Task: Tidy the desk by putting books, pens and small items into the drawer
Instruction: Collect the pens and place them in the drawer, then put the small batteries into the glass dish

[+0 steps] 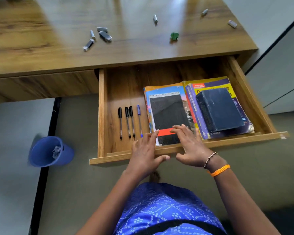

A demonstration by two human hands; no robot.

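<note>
Drawer [101,116] pulled out from under desk [41,53], open.

Inside, left part: three black pens [127,122] and one blue pen [139,120], side by side, parallel, long axes front-to-back, caps toward the desk, tips toward the drawer front.

Centre: black spiral notepad [168,114] lying flat on an orange-blue book [166,89], spiral edge toward the desk, long axis front-to-back.

Right: dark blue thick book [221,109] flat on a yellow-purple book [210,83], both slightly angled.

Left hand [145,155] released, fingers straight, fingertips on near corner of notepad, thumb over drawer front.

Right hand [190,146] released, fingers spread, tips on the red band of the notepad; beaded bracelet [210,159] and orange thread [219,170] at wrist.

On desk top: several small grey pieces [102,35] scattered, one green item [174,36].

On floor, left: blue bin [44,153] with crumpled paper inside.
</note>
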